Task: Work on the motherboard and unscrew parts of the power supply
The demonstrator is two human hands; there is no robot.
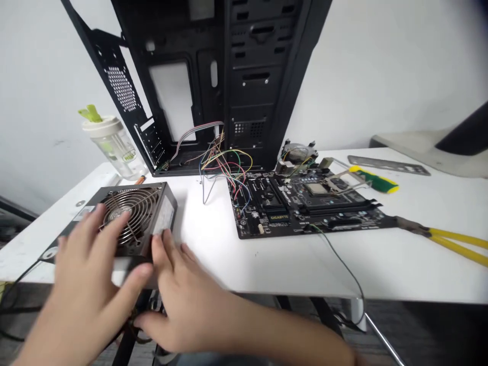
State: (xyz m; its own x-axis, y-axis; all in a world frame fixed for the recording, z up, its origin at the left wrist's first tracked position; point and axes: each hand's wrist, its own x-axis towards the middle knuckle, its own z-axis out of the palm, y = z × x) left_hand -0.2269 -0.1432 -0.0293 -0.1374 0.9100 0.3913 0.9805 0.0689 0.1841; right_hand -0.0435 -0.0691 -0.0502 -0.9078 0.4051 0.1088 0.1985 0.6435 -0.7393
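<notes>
Hands touch a power supply, white table beneath, pale wall behind.

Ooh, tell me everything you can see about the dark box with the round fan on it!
The dark, metal-looking box lies fan side up at the white table's left. Round wire rings cover its fan, and a pale label sits on its right side. The left hand spreads over its top; the right hand has fingers against its near right corner. The hands hide part of it.
</notes>
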